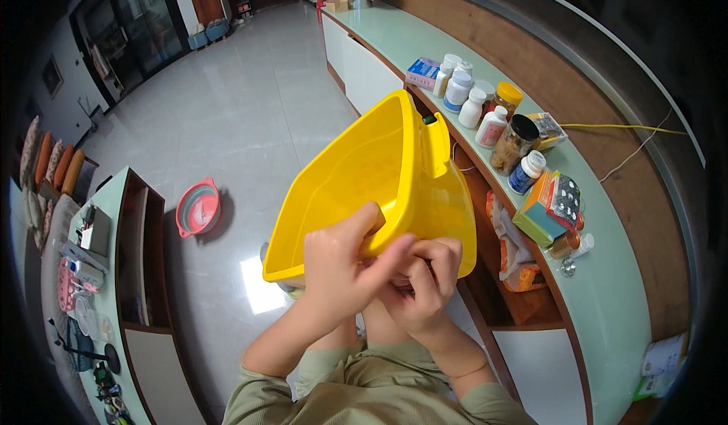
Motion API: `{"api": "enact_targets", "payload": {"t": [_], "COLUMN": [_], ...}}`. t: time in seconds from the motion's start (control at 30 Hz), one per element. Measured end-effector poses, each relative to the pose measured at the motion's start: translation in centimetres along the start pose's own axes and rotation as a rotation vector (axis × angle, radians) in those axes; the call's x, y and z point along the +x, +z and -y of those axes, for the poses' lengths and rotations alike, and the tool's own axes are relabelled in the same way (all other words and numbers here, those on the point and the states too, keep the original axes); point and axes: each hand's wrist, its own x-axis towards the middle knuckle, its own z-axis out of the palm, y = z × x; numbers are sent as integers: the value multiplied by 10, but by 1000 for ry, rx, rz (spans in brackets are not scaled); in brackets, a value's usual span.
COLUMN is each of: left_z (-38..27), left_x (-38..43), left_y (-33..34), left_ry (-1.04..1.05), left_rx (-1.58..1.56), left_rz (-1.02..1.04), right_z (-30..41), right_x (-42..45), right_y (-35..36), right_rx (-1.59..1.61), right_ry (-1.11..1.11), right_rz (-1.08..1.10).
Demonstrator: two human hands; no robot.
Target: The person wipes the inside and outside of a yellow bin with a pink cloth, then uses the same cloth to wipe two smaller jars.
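A yellow plastic bin (347, 180), tilted with its wide mouth showing, is held up in front of me above my knees. My left hand (347, 254) grips its near rim, with the thumb and fingers around the edge. Close beside it, my right hand (426, 277) has its fingers curled against the outside of the same rim; what lies under those fingers is hidden. A yellow latch-like tab (437, 146) stands on the bin's right side.
On my right, a long glass-topped cabinet (608, 243) carries pill bottles (458, 91), jars (515, 143) and boxes (543, 206). A pink and grey basin (198, 208) sits on the tiled floor. At left stands another glass-topped cabinet (122, 197) with small items.
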Motion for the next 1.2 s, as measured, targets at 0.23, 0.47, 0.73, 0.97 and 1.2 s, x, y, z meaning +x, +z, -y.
{"api": "enact_targets", "payload": {"t": [0.23,0.47,0.73,0.97,1.2], "left_z": [7,19,33,57,39], "left_x": [4,9,3,0,10], "left_y": [7,1,-10,-17,-11], "left_ry": [185,216,266,304,96], "left_rx": [199,181,242,231,15], "left_rz": [-115,-127,-186,-195,-246], "right_z": [-11,-11,-32,-27,-6], "right_x": [6,20,34,27,9], "right_y": [-2,-13,-9,-11,8], "right_rx": [12,123,247,134,-34], "right_ry": [-133,50,291,181,115], "right_rz": [-76,-89,-143,228,292]}}
